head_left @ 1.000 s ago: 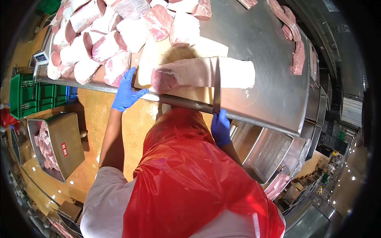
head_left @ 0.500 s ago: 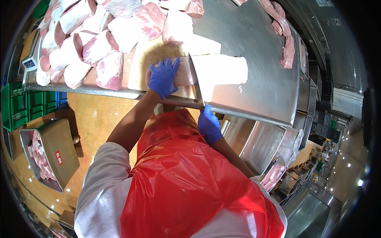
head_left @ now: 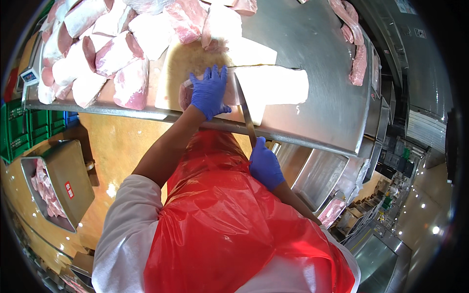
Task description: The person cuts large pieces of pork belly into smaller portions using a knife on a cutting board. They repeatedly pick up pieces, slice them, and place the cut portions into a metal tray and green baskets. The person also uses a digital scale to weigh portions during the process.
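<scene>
A long pale slab of meat, like a pork loin [head_left: 281, 87], lies across the white cutting board [head_left: 168, 83] and onto the steel table. My left hand [head_left: 210, 94], in a blue glove, rests flat on its left part with the fingers spread. Gripped by its handle in my right hand [head_left: 266, 165], also blue-gloved, is a long knife [head_left: 245, 108]. The blade crosses the meat just right of my left hand. How deep the edge sits cannot be made out, as glare washes out the meat's right part. My right fist is just in front of the table edge.
Several large meat pieces [head_left: 132, 83] are heaped at the table's left. Long thin strips of meat [head_left: 358, 63] lie at the far right. Below stand a metal bin of meat [head_left: 73, 180], green crates [head_left: 17, 127] and steel trays [head_left: 320, 178]. A scale [head_left: 30, 75] sits at the left edge.
My right hand has drawn the knife back toward my body. My left hand has shifted slightly right on the meat, baring more of its left end. The whole view has moved a little.
</scene>
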### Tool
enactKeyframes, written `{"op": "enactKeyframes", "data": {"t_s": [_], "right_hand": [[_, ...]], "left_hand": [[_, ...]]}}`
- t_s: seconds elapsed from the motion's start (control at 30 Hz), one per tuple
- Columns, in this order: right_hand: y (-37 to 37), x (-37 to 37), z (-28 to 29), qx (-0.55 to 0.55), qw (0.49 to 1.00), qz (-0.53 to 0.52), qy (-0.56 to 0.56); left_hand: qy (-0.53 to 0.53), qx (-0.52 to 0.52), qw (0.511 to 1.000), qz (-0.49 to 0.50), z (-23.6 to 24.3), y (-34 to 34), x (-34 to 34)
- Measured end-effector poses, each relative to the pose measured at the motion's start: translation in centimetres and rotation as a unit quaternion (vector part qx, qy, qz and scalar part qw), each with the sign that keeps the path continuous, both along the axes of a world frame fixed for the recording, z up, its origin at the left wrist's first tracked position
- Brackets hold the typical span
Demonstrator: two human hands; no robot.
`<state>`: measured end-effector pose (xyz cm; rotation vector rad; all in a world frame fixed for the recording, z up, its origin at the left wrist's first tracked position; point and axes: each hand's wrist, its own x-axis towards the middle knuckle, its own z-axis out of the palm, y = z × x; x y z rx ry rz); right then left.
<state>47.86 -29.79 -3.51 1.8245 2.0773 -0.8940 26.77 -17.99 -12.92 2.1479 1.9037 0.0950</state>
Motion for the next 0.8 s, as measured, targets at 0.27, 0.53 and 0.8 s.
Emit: {"op": "enactKeyframes", "data": {"t_s": [0.27, 0.53, 0.8], "right_hand": [[1.9, 0.0, 1.1, -0.003, 1.0, 0.003, 0.005], [3.6, 0.4, -0.1, -0.055, 0.998, 0.026, 0.001], [10.3, -4.1, -6.7, -0.002, 0.999, -0.01, 0.046]], "left_hand": [[-0.015, -0.039, 0.999, 0.012, 0.0, 1.2, 0.1], [0.013, -0.033, 0.999, -0.005, -0.7, 1.1, 0.1], [0.092, 0.072, 0.993, 0.014, -2.7, -0.2, 1.3]]}}
